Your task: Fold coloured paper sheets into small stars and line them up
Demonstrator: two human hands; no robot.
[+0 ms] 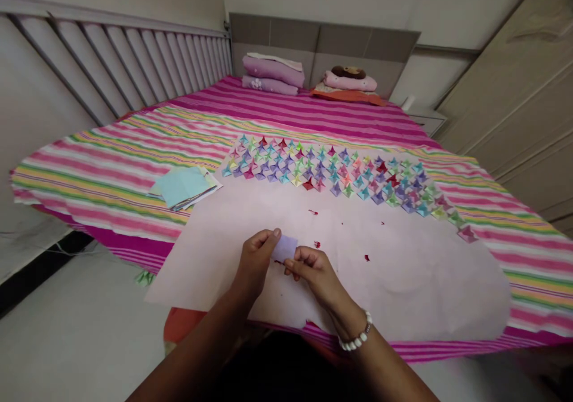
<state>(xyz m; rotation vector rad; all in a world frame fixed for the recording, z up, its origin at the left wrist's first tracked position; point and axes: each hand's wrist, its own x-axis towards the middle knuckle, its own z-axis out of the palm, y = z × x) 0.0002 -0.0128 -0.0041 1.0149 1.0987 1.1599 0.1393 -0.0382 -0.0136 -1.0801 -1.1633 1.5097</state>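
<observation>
A small lavender square of paper is held up between my two hands, above a large pale pink sheet. My left hand pinches its left edge between thumb and fingers. On the opposite side, my right hand, with a white bracelet on the wrist, grips the lower right corner. Beyond them, several rows of small folded paper pieces in many colours stand on the far part of the pink sheet. To the left lies a loose stack of paper squares, light blue on top.
Dark red scraps are scattered on the sheet. Underneath is a bed with a striped cover. Folded purple bedding and a pink pillow pile rest by the headboard. A metal railing runs along the left.
</observation>
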